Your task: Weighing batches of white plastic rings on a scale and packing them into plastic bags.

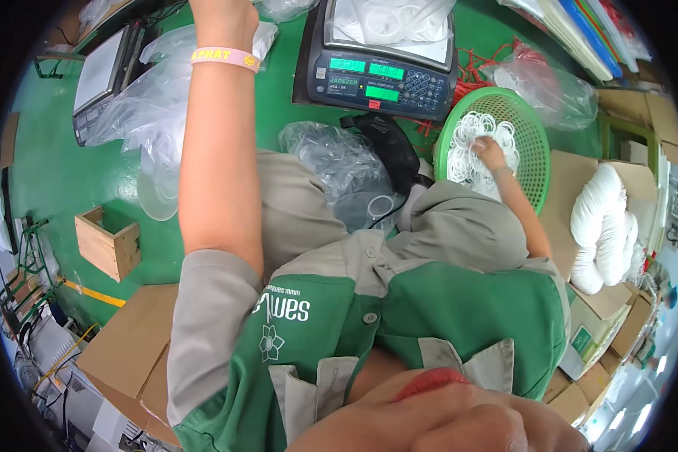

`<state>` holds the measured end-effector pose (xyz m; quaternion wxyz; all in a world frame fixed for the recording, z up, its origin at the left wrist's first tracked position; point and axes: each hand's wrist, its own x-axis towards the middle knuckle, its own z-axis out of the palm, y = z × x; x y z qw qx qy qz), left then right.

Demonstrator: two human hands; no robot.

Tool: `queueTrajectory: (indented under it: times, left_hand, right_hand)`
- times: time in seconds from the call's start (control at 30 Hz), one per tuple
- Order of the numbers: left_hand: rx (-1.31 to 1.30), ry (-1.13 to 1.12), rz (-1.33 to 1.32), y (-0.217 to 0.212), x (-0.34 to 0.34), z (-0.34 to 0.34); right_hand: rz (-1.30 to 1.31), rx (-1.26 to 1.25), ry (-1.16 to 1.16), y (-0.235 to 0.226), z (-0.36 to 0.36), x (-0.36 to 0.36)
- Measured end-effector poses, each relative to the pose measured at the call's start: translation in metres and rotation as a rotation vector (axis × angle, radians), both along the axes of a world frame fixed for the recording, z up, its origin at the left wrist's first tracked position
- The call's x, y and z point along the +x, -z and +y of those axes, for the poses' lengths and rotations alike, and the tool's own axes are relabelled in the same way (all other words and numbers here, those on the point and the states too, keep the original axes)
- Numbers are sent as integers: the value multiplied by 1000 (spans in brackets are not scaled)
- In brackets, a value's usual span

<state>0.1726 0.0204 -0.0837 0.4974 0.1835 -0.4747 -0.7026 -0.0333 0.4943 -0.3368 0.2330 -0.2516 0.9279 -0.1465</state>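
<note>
My left arm stretches far forward, a pink band round its wrist. Only the base of my left hand (226, 16) shows at the top edge; its fingers lie outside the picture. At the right, my right hand (490, 153) reaches into a green plastic basket (536, 143). Its fingers are curled in among a heap of thin white rings (484, 175), seemingly pinching some. A digital counting scale (384, 81) with lit green displays stands ahead in the middle. On its pan rests a clear plastic bag (392, 22) with white rings inside.
Clear plastic bags (331, 162) and a black pouch (388, 147) lie between my legs. Another scale (102, 83) and more plastic (147, 113) are at the left, near a wooden box (109, 245). Red cords (478, 68) lie behind the basket; white bundles (601, 230) sit right.
</note>
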Motion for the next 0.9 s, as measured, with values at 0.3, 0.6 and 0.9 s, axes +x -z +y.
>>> queueTrajectory:
  times: [0.3,0.6,0.9]
  left_hand:
    - [-75,-48,-145,0,12,11]
    - [-64,-18,-125,6,0,19]
    - [-88,46,-72,3,-2,12]
  right_hand:
    - [-131,507,108,50,3,73]
    - [9,322,265,30,9,29]
    - [87,351,94,39,17,23]
